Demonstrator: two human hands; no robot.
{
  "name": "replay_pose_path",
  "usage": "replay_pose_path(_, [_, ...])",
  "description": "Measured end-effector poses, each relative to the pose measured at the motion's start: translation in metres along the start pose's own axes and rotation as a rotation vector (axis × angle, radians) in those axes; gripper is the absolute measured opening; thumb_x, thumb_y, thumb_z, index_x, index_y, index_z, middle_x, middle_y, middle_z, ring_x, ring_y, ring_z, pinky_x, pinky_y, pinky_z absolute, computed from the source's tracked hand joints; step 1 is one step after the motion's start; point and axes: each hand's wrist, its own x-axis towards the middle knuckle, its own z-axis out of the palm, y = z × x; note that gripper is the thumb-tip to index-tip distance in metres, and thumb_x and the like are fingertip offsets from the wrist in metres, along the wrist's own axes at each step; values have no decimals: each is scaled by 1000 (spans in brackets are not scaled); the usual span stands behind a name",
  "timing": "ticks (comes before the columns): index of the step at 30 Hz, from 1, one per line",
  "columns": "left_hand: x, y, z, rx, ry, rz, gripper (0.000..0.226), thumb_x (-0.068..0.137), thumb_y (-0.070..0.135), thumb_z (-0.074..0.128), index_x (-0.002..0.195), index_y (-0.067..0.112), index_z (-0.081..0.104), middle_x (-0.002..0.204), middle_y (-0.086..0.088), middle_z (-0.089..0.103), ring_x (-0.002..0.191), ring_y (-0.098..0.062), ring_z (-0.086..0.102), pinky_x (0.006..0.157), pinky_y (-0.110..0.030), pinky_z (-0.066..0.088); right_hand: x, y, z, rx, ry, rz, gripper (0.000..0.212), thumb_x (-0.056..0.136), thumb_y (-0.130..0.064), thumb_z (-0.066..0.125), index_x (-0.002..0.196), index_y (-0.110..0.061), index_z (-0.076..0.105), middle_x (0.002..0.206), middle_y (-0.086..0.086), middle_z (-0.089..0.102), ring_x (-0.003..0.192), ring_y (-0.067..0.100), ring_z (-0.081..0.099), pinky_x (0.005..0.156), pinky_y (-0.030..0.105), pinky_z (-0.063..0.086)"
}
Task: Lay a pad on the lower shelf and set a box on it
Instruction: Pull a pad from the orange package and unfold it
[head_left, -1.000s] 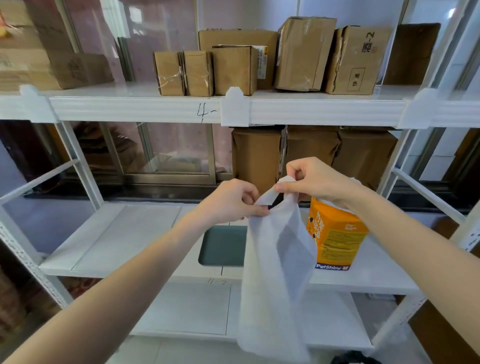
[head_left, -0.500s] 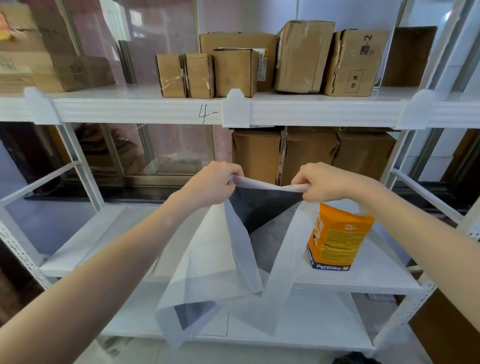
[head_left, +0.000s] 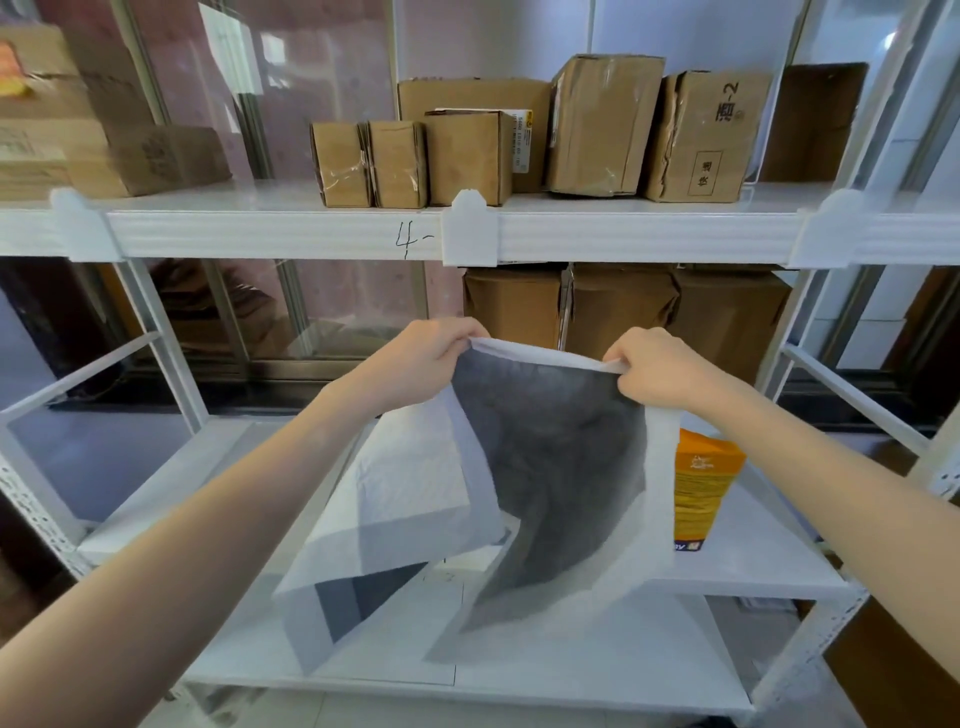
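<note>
A: Quick one. What are the hands doing?

B: Left hand (head_left: 423, 358) and right hand (head_left: 657, 371) are both pinched closed on the top edge of the pad (head_left: 550, 467), one at each upper corner. Nothing else is in either hand.

A: Where's the pad?

B: In the air, hanging in front of the white shelf (head_left: 753, 561) that carries the orange box (head_left: 704, 491). It isn't laid on anything yet. It's only partly unfolded: the dark face shows in the middle, and a white flap hangs folded at 8 o'clock from the left hand.

A: Orientation?

B: The held edge runs roughly 9 to 3 o'clock and tilts slightly down to the right. The body drops toward 6 o'clock, so the long axis looks vertical for now, though I can't be sure while it's folded. The dark side faces the camera.

A: And the box?

B: Upright at 3 o'clock from the pad, just beside its right border and partly hidden behind it. Cardboard cartons (head_left: 623, 306) sit at 12 o'clock behind the hands.

A: How should this step be done well?

B: My read: spread the hands apart to pull out the fold, shake the left flap free and lower the pad flat. The far edge should land first, square to the shelf front. Keep the right border off the box so it doesn't tip. The lowest shelf (head_left: 519, 691) is at 6 o'clock; I can't tell which level is the target.
</note>
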Motion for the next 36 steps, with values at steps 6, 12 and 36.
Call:
replay_pose_path(6, [-4,-1,-2,-53,-58,38,21,92,32,53,111,24,55,88,-1,60,82,-17,55,71,-22,41,-1,-4,-3,77,-4,-136,42,79,14,38,63,-20,55,63,-7,43,60,11,43,50,21,31])
replay_pose_path(12, [-2,-23,-10,-38,-16,51,27,99,18,40,121,25,53,117,8,60,105,-9,54,87,-20,37,-3,5,-6,-50,-102,-159,22,69,12,37,63,-3,53,57,4,35,57,20,31,53,30,23])
replay_pose_path(36, [-9,18,-5,-544,-370,62,32,75,43,63,83,15,74,119,11,53,114,-1,48,97,-24,34,16,50,11,-378,-45,-47,7,84,-23,58,83,-20,65,92,5,52,89,27,53,72,37,47])
